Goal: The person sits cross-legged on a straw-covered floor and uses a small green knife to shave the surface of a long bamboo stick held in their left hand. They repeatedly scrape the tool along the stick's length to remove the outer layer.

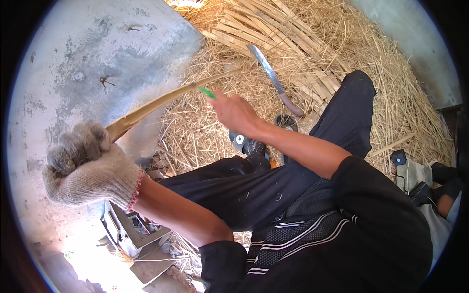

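Observation:
A long, slightly curved bamboo strip (159,101) slants up and to the right from my left hand (85,163). That hand wears a grey-white knitted glove with a red edge, and its fingers are wrapped round the strip's lower end. My bare right hand (234,113) is closed beside the strip's upper part. A short green piece of a tool (207,93) sticks out of it toward the strip; the fingers hide the rest, so its kind does not show. Beyond my right hand, a machete (266,67) with a brown handle lies on the straw, apart from both hands.
Straw and shavings (391,97) cover the ground ahead. A pile of split bamboo strips (293,36) lies at the top. My bent legs (337,115) and sandals (238,140) are below the machete. A box-like frame (134,229) stands at lower left, beside a pale wall (117,44).

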`<state>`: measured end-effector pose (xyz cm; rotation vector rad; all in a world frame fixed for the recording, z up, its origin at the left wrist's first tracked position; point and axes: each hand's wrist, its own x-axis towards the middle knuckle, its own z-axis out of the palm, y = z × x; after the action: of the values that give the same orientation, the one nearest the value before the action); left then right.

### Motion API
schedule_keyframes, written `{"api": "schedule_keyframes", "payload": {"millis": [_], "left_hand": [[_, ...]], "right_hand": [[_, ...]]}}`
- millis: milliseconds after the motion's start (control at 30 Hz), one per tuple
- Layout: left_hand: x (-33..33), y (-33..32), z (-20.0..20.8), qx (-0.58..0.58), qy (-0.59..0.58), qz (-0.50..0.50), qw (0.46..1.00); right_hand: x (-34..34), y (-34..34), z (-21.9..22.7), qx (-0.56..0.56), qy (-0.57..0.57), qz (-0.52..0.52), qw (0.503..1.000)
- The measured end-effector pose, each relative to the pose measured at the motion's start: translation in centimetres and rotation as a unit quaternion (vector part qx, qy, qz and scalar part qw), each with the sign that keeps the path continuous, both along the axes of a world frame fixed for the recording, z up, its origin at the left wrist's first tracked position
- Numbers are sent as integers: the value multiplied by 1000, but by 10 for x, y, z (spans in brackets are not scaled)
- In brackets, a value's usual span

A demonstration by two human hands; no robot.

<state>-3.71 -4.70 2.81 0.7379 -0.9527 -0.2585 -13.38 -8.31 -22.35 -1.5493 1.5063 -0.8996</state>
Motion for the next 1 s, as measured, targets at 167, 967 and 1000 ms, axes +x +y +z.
{"api": "schedule_keyframes", "payload": {"millis": [167, 967, 1000], "left_hand": [[-24, 4, -1, 6, 2, -130, 991], [-4, 18, -6, 30, 10, -183, 983], [-4, 16, -3, 24, 0, -192, 981]], "right_hand": [[-74, -15, -191, 106, 302, 84, 944], [-13, 5, 37, -40, -38, 0, 998], [-16, 1, 29, -38, -15, -17, 999]]}}
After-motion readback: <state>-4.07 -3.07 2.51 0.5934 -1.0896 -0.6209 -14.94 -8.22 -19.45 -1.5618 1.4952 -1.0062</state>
